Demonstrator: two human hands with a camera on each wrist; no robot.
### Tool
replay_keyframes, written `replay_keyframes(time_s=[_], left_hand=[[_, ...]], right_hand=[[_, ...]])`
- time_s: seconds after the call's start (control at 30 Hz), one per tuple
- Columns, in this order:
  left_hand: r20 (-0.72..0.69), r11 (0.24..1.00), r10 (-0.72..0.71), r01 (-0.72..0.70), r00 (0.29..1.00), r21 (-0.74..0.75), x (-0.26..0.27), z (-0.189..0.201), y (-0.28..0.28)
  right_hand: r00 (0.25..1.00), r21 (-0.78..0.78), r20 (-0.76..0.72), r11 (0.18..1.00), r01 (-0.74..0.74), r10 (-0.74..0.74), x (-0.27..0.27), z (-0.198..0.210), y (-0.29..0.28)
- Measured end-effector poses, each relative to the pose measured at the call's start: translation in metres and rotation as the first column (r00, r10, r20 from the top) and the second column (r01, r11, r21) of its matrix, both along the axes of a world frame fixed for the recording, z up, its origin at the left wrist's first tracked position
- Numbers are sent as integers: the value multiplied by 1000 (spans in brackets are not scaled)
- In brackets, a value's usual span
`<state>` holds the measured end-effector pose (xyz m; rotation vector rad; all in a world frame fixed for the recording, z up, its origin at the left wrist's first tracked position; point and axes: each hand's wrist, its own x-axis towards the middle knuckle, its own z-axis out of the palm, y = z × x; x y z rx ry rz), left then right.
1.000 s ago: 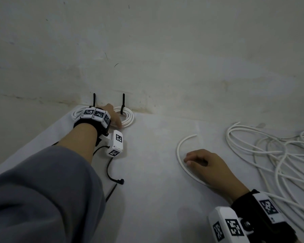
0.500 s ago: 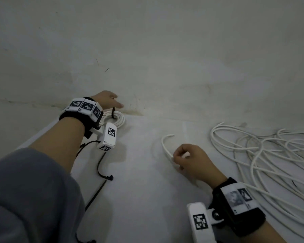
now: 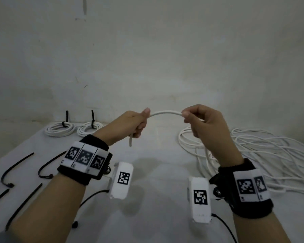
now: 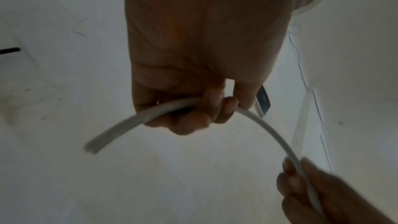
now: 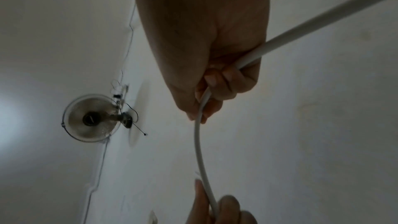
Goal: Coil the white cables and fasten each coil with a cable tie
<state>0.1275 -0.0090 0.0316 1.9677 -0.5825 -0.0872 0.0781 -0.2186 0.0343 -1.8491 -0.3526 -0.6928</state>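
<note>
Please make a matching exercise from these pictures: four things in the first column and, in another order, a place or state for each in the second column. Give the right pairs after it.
Things:
1. left hand
2. right hand
3. two tied coils
4. loose cable ties

Places or states:
A. lie on the table's left side, unused
B. lie by the wall, each with a black tie
C. pinches the white cable nearer the pile
D. grips the cable near its free end

Pairs: 1-D, 2-C, 3-B, 4-A
</note>
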Motion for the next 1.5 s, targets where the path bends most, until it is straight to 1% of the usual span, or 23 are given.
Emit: replay_keyframes(time_s=[0.07,0.13,0.2,0.23,0.27,0.37,0.47,0.53,0.57,0.63,0.7,0.73,0.8,0.9,0.97,1.03,1.1,1.17,1.23,1.3,1.33,1.4,1.5], left_hand=[[-90,985,-66,51,994,-165,-14,1,-4],[-151,947,-179,128,972,-295,-24,0,-8],[-204,902,-293,199,934,-383,-32,-2,-12],[-224,888,-318,206,921,-412,-34,-2,-13],[-241,883,-314,189,918,-430,-35,-2,-14],[-253,886,-230,94,940,-455,-36,1,-13],[-245,865,-202,56,948,-498,-38,2,-9],[-250,801,-228,35,941,-598,-38,3,-7],[-249,748,-243,18,938,-663,-39,4,-6],[-223,605,-271,-14,937,-796,-38,7,-1],[-177,458,-272,-34,946,-888,-35,10,7],[-155,398,-266,-38,952,-917,-33,11,12],[-111,301,-250,-31,962,-953,-33,13,19],[-53,174,-234,-12,971,-985,-33,14,25],[-37,125,-219,-10,975,-992,-31,13,26],[-30,107,-204,-9,978,-994,-29,11,25],[-43,126,-194,-18,980,-992,-27,10,21],[-80,194,-167,-47,983,-980,-27,8,12],[-113,288,-138,-69,984,-955,-27,4,1],[-135,417,-109,-78,985,-905,-28,-1,-9],[-145,493,-97,-79,985,-866,-28,-4,-12],[-146,639,-95,-52,985,-767,-31,-9,-17],[-89,780,-144,58,986,-624,-36,-13,-22]], right_hand=[[1000,73,26,997,-1,-1,-10,5,-12],[999,94,45,996,-5,1,-15,6,-17],[996,104,87,995,11,-20,-16,6,-17],[993,108,112,994,26,-38,-15,7,-17],[990,115,134,993,39,-54,-15,7,-16],[981,132,172,989,71,-94,-11,6,-16],[981,132,179,990,54,-77,-7,3,-13],[985,115,169,993,18,-38,-4,-2,-10],[988,104,152,994,-15,-1,-2,-4,-9],[988,98,100,987,-127,117,3,-11,-8],[972,86,52,969,-232,228,8,-17,-9],[969,40,29,969,-246,245,10,-19,-10],[975,-124,-26,967,-224,223,11,-23,-11],[979,-359,-74,911,-203,189,10,-26,-9],[986,-558,-71,813,-166,152,11,-27,-4],[990,-723,-74,677,-139,123,10,-29,5],[990,-814,-70,566,-129,124,2,-30,17],[988,-857,-79,496,-137,136,-10,-27,29],[987,-893,-67,433,-125,145,-21,-24,40],[986,-908,-51,402,-113,160,-29,-20,46],[984,-904,-34,414,-104,174,-33,-15,46],[969,-868,61,491,-65,237,-36,-6,40],[924,-762,185,642,-81,335,-35,4,27]])
